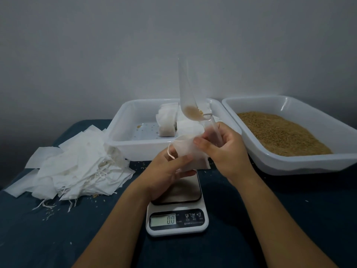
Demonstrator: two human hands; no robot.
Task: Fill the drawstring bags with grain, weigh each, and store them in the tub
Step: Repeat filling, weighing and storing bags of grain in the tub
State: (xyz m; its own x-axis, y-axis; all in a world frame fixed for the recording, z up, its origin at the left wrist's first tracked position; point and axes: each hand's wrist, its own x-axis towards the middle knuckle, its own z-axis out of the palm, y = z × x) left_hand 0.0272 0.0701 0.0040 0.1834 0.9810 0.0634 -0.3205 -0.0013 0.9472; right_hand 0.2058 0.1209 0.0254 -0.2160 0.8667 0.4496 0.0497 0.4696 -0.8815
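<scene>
Two bare hands meet at centre frame above a white digital scale [177,211], whose steel platform is partly hidden by them and whose display reads 0.0. Left hand [170,171] pinches the lower part of a small drawstring bag [185,149] of thin white non-woven fabric, mouth held open in a soft oval, cord looping off its left edge. Right hand [225,149] grips the bag's right rim with the thumb and also holds the handle of a clear plastic scoop [190,105], which stands tilted nearly upright above the bag mouth; a small patch of tan grain lies in its bowl. Behind the hands, upper centre, a white rectangular plastic tub [123,130] with rounded corners holds several filled bags [167,120], standing bunched at its right side, and a few loose kernels on its floor. Right of frame, a matching tray [289,165] holds a flat bed of coarse golden-brown grain [278,132]. Left of frame, a loose heap of empty bags [77,169], flat and crumpled, cords trailing, lies on dark blue cloth [270,219] with scattered kernels.
</scene>
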